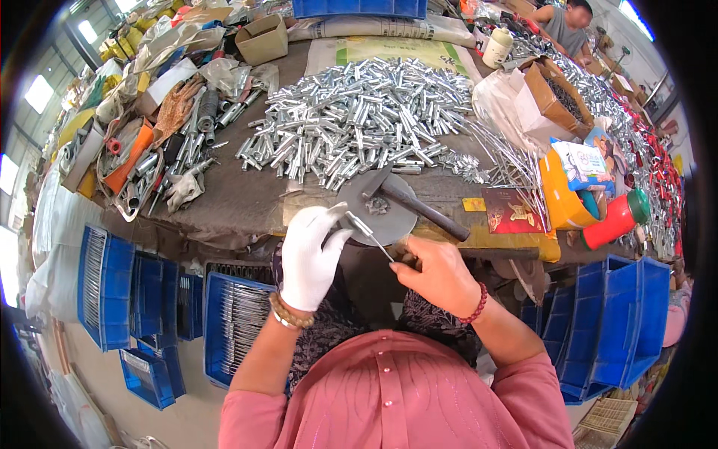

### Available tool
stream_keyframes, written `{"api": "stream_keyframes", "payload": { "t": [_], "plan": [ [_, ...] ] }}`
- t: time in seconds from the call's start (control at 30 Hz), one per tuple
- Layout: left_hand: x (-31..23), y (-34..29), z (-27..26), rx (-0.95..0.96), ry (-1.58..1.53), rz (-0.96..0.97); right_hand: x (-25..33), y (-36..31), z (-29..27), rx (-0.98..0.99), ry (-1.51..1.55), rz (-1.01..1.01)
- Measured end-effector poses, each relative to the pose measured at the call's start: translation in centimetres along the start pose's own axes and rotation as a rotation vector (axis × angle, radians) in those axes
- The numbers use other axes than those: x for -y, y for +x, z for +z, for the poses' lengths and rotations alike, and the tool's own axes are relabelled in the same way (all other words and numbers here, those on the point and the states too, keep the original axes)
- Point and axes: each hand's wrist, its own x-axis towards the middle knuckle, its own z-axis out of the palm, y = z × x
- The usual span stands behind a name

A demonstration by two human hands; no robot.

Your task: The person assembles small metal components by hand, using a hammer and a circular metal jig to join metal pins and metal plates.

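Observation:
My left hand (pixel 308 258), in a white glove, pinches a short silver metal sleeve (pixel 360 224) between thumb and fingers. From the sleeve's lower end a thin metal rod (pixel 384 251) slants down to my bare right hand (pixel 443 275), whose thumb and fingers close on it. How far the rod reaches into the sleeve is hidden. Just beyond my hands is a round grey metal plate (pixel 398 227). On it lie a hammer's head and some small metal bits (pixel 377 204); the hammer's dark handle (pixel 430 212) points toward the right.
A big heap of silver sleeves (pixel 359 120) covers the table's middle, with thin rods (pixel 510 161) at its right. Tools and rags (pixel 168 142) crowd the left. Blue bins (pixel 238 329) flank my legs. An orange container (pixel 566 191) and red jar (pixel 609 222) stand right. A person (pixel 565 31) sits far right.

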Motion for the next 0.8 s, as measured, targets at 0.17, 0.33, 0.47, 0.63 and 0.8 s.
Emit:
{"api": "stream_keyframes", "payload": {
  "t": [0.17,0.33,0.47,0.63,0.8],
  "plan": [
    [-1.7,-3.3,1.4,0.079,-0.391,-0.446,-0.2,-1.3,1.1,0.212,0.374,0.269],
    [-3.2,-3.2,1.2,0.096,-0.785,-0.756,1.8,-1.6,1.0,0.307,0.631,0.486],
    [-2.6,-4.5,0.7,0.027,-0.879,-0.712,2.1,-1.9,2.5,0.361,0.679,0.483],
    [-1.1,-5.8,-1.6,-0.065,-0.950,-0.772,1.8,-1.7,3.1,0.338,0.531,0.240],
    [5.3,-12.7,-7.6,-0.348,-0.530,-0.859,-0.5,-0.2,-1.2,-0.006,0.548,0.328]
  ]
}}
